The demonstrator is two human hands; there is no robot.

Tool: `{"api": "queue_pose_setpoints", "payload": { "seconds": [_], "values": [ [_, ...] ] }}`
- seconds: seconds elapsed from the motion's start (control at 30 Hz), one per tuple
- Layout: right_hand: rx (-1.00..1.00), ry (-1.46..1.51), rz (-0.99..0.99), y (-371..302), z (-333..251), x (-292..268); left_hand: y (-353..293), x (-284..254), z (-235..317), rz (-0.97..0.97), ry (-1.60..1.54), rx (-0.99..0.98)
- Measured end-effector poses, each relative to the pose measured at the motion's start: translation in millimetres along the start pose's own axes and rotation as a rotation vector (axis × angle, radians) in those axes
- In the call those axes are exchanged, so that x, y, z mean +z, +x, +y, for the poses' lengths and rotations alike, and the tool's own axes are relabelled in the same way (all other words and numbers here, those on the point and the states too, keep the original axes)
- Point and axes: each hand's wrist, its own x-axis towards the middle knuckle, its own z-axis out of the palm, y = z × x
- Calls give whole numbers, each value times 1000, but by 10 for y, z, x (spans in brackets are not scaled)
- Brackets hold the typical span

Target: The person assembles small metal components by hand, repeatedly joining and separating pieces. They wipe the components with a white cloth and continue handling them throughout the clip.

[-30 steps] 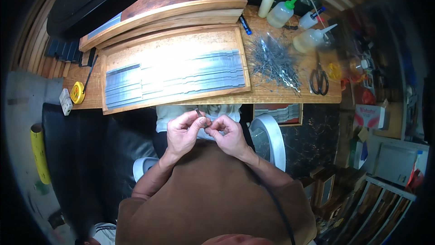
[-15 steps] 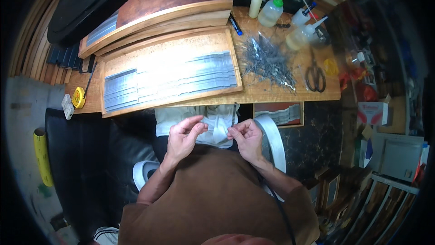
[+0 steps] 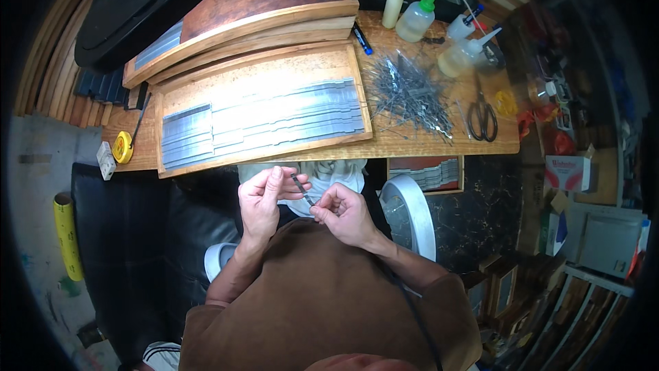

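A narrow dark metal strip point(image 3: 300, 187) slants between my hands, just in front of the table edge. My right hand point(image 3: 349, 216) is closed, pinching the strip's lower end between thumb and fingers. My left hand point(image 3: 261, 201) has its fingers stretched out behind the strip's upper part, seemingly touching it, while its thumb points up, apart from it. Beyond them, a shallow wooden tray point(image 3: 264, 154) on the table holds rows of flat grey metal strips. A tangled heap of thin dark metal pieces point(image 3: 412, 93) lies right of the tray.
Scissors point(image 3: 482, 120) lie right of the heap, below squeeze bottles point(image 3: 417, 22). More wooden trays point(image 3: 274, 28) are stacked behind. A yellow tape measure point(image 3: 123, 147) sits at the table's left edge. An open drawer point(image 3: 429, 173) with strips shows under the table.
Both hands have shifted left. The strip, earlier upright above my right hand, now slants toward my left fingers, and my right hand has come closer to my left.
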Motion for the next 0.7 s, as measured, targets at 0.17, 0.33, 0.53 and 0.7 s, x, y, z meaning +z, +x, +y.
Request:
{"api": "queue_pose_setpoints", "payload": {
  "seconds": [0.17,0.33,0.53,0.7],
  "values": [
    [13,3,-19,18,-49,27,26,-73,-42,32,-67,-77],
    [23,-2,-21,30,-52,37,32,-95,-69,30,-74,-85],
    [40,63,-19,23,-11,55,24,-107,-64,-20,-75,-69],
    [45,63,-10,19,-19,61,24,-113,-86,-41,-118,-100]
  ]
}}
